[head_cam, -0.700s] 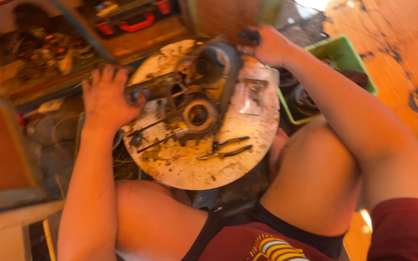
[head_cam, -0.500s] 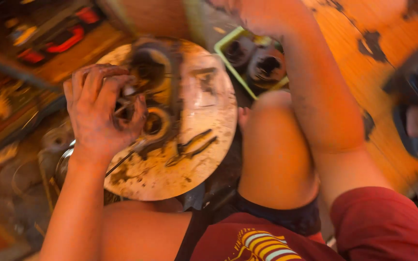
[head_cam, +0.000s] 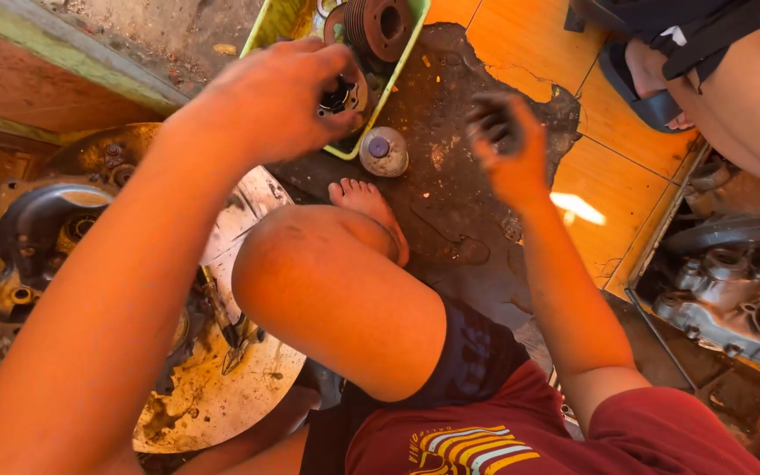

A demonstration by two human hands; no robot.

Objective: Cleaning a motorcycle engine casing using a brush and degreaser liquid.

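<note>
right hand [head_cam: 507, 149] motion-blurred, its dark held object indistinct, green tray [head_cam: 386, 84] cut by top edge, round plate [head_cam: 222, 387] half behind left arm

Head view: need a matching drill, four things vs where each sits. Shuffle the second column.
Things:
1. finned cylinder
2. jar
3. engine case
4. sandal

Places:
A. on the round board at far left
B. inside the green tray
C. on another person's foot, top right
D. on the floor just outside the tray, by the bare toes

Pairs: 1-B, 2-D, 3-A, 4-C
</note>
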